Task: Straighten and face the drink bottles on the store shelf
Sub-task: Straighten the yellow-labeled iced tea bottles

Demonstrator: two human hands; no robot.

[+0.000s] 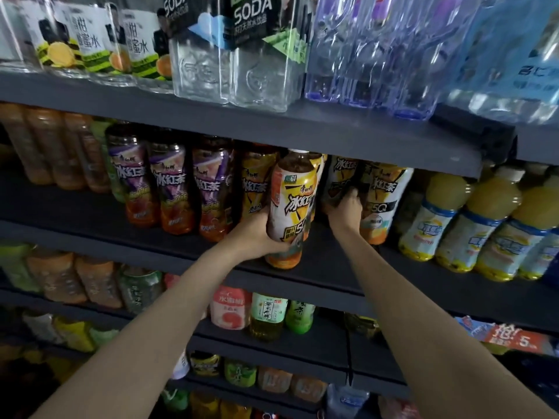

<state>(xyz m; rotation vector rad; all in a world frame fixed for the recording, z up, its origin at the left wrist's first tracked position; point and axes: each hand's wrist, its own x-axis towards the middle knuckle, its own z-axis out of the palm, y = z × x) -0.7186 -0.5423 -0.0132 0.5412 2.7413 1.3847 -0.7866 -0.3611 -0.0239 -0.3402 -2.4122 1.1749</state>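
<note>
Left hand: my left hand (257,234) wraps a yellow iced tea bottle (290,207) at the dark shelf (393,276) front edge.
Right hand: my right hand (344,211) reaches deeper, fingers curled on a white-labelled bottle (340,179) beside it.

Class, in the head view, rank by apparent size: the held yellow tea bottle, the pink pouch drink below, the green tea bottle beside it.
1. Yellow tea bottle, though nearest the camera.
2. and 3. Pink pouch drink and green tea bottle look alike; unranked.

3 purple-label tea bottles (169,189), 2 hands (257,234).
</note>
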